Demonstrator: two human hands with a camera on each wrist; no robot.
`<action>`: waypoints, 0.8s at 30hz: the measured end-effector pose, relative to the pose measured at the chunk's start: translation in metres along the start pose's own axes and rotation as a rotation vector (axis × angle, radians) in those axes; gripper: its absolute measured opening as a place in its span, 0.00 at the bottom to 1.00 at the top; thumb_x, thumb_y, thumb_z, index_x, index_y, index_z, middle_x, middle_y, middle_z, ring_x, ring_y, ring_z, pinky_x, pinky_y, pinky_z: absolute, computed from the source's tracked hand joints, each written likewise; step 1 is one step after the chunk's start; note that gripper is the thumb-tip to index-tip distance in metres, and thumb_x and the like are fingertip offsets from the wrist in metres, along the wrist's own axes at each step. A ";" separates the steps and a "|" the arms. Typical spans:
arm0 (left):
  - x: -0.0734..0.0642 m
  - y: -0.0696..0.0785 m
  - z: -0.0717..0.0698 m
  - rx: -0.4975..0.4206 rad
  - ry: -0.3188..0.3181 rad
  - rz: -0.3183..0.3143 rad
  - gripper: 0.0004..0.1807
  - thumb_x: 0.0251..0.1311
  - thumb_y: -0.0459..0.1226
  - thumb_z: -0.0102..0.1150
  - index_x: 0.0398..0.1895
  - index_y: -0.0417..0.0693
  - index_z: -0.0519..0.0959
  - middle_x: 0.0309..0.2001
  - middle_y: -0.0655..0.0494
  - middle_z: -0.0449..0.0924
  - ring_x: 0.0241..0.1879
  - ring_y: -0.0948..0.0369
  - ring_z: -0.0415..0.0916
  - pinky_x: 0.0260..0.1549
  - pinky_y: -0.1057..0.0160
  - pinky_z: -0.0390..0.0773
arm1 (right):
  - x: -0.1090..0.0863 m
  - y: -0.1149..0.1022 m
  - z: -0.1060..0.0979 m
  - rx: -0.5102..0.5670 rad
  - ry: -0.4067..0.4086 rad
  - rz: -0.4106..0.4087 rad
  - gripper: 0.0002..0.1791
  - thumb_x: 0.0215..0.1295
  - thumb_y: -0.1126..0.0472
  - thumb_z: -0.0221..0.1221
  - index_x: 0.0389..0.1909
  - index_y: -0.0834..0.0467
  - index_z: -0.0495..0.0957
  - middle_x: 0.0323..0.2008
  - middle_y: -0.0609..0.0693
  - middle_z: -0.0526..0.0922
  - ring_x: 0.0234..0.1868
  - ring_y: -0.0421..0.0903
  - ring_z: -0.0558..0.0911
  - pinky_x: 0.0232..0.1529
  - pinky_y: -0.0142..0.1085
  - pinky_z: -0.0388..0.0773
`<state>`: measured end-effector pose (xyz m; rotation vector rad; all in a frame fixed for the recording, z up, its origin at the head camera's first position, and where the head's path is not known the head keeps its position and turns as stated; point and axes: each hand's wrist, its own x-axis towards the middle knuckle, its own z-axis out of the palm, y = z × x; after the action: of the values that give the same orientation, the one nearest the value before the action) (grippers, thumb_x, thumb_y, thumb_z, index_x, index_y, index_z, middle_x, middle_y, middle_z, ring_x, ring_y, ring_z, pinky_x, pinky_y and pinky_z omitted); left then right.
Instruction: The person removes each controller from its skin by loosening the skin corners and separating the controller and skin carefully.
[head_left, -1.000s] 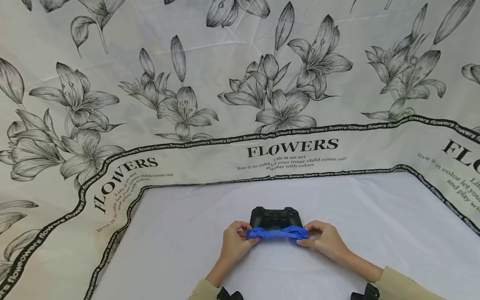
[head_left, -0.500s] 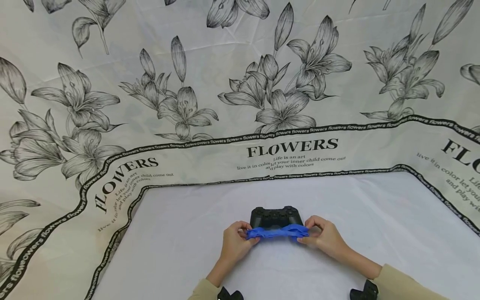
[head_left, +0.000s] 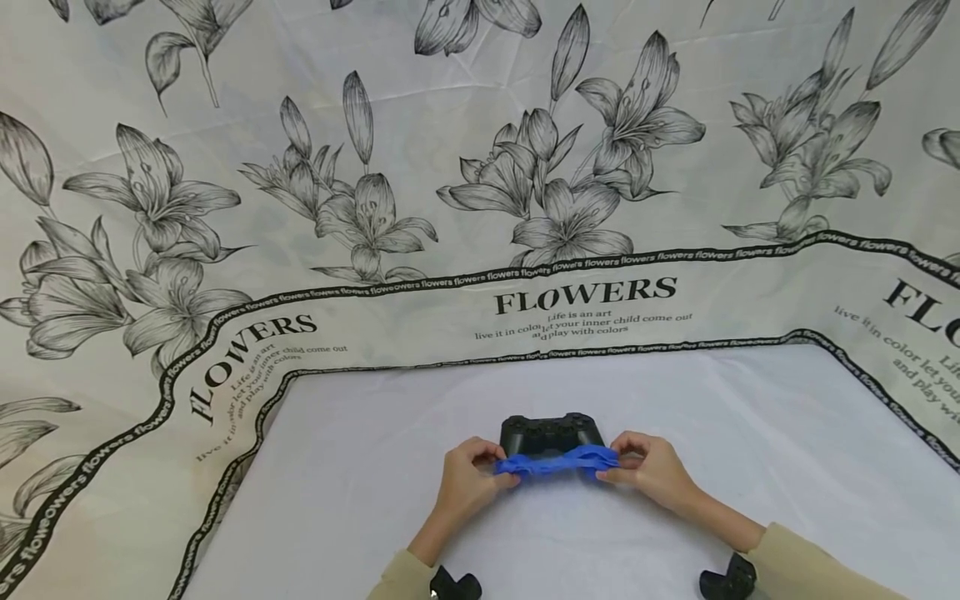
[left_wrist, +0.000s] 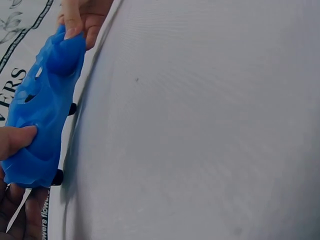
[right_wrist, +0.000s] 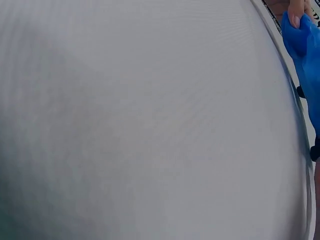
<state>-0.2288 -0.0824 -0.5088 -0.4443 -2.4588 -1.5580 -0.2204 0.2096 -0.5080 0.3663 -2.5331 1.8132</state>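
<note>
A black game controller (head_left: 551, 433) lies on the white tabletop. Along its near side runs a soft blue cover (head_left: 558, 461) with cut-out holes, gathered into a narrow band in the head view. My left hand (head_left: 467, 477) pinches the cover's left end between thumb and fingers. At the other end, my right hand (head_left: 654, 473) pinches it the same way. The left wrist view shows the cover (left_wrist: 45, 107) from its near face, a thumb pressed on it, with small black controller parts poking out past its edge. How far the cover overlaps the controller cannot be told.
White cloth (head_left: 360, 467) covers the table. A floral-printed curtain (head_left: 525, 167) with lettered borders rises behind it and at the left and right. Black wrist-worn devices (head_left: 455, 583) sit by both sleeves.
Both hands keep their hold on the cover. The right end of the cover has risen slightly, and the hands have shifted only a little; the controller stays about where it was.
</note>
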 end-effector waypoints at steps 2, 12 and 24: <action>-0.001 -0.002 0.000 0.013 0.002 0.005 0.13 0.35 0.34 0.78 0.24 0.47 0.81 0.27 0.57 0.80 0.29 0.67 0.75 0.33 0.69 0.78 | -0.001 0.000 0.001 -0.026 0.009 0.021 0.17 0.46 0.65 0.73 0.33 0.68 0.77 0.30 0.51 0.83 0.31 0.35 0.85 0.34 0.27 0.81; -0.002 -0.006 0.001 0.027 -0.012 0.033 0.14 0.34 0.32 0.77 0.23 0.47 0.80 0.23 0.57 0.79 0.24 0.66 0.72 0.27 0.73 0.72 | -0.006 -0.002 0.004 -0.073 0.020 0.051 0.17 0.43 0.63 0.75 0.28 0.66 0.77 0.25 0.51 0.83 0.24 0.35 0.82 0.29 0.28 0.79; -0.003 -0.007 0.002 -0.022 -0.048 -0.017 0.12 0.37 0.29 0.74 0.23 0.44 0.78 0.18 0.53 0.74 0.18 0.73 0.65 0.19 0.76 0.66 | -0.007 -0.007 0.007 -0.227 0.024 0.003 0.15 0.43 0.59 0.75 0.25 0.58 0.77 0.25 0.47 0.81 0.24 0.33 0.78 0.28 0.27 0.75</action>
<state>-0.2285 -0.0843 -0.5163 -0.4715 -2.4898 -1.6001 -0.2113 0.2024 -0.5048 0.3323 -2.6847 1.4985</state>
